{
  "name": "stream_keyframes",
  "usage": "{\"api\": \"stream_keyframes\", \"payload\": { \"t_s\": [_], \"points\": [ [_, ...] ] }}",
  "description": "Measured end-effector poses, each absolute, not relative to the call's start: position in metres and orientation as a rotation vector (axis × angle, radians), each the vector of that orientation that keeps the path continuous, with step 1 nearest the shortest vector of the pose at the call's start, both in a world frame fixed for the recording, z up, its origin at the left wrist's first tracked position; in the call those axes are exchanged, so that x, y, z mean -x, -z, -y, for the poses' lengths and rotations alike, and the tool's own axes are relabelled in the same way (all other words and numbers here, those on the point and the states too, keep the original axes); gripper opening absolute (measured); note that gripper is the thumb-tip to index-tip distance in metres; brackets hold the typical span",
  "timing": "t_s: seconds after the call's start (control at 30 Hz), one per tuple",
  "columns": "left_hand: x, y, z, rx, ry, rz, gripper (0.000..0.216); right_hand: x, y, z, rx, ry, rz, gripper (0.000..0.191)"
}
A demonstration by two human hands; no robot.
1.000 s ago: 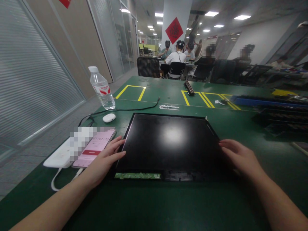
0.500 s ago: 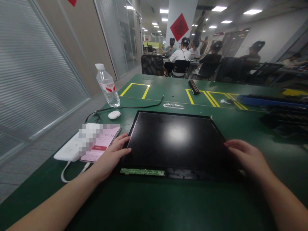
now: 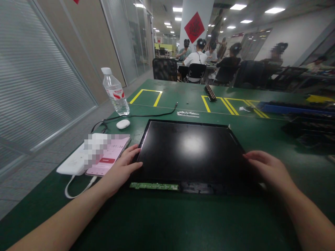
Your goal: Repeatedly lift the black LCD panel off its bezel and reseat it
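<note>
A black flat display panel (image 3: 188, 150) lies on the green table (image 3: 167, 223), with a thin green circuit strip (image 3: 154, 186) along its near edge. My left hand (image 3: 120, 170) rests on the panel's left edge, fingers stretched flat. At the panel's right edge lies my right hand (image 3: 269, 170), its fingers also extended and resting on the panel. Neither hand grips anything.
Left of the panel lie a phone with a pink screen (image 3: 108, 157) on a white power bank (image 3: 75, 162), a white earbud case (image 3: 123, 123), a black cable (image 3: 141, 116) and a water bottle (image 3: 115, 91). Dark trays (image 3: 309, 125) stand at the right. Several people sit at tables behind.
The view has shifted slightly, so everything sits a little further right in the picture. Both hands stay on the panel's edges; the panel has not visibly moved.
</note>
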State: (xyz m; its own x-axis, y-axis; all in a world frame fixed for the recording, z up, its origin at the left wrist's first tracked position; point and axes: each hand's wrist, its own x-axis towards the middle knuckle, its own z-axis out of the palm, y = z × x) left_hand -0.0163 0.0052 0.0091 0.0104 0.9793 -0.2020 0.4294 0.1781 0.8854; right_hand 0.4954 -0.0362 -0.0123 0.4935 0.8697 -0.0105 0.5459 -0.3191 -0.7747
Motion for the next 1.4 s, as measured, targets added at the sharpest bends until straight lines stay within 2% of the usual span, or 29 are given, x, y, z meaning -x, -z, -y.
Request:
{"api": "stream_keyframes", "payload": {
  "t_s": [0.47,0.8,1.07,1.4],
  "points": [
    [0.015,-0.012,-0.004,-1.439,-0.736,-1.561,0.074,-0.5,0.02,0.035,1.96,-0.552,1.192,0.025],
    [0.023,-0.009,-0.005,-1.557,-0.705,-1.56,0.065,-0.497,0.013,0.036,2.053,-0.591,1.125,0.029],
    [0.021,-0.009,-0.004,-1.647,-0.653,-1.593,0.065,-0.491,0.01,0.036,2.12,-0.497,1.183,0.033],
    [0.03,-0.011,-0.003,-1.785,-0.585,-1.554,0.073,-0.492,0.01,0.039,2.099,-0.453,1.257,0.034]
  ]
}}
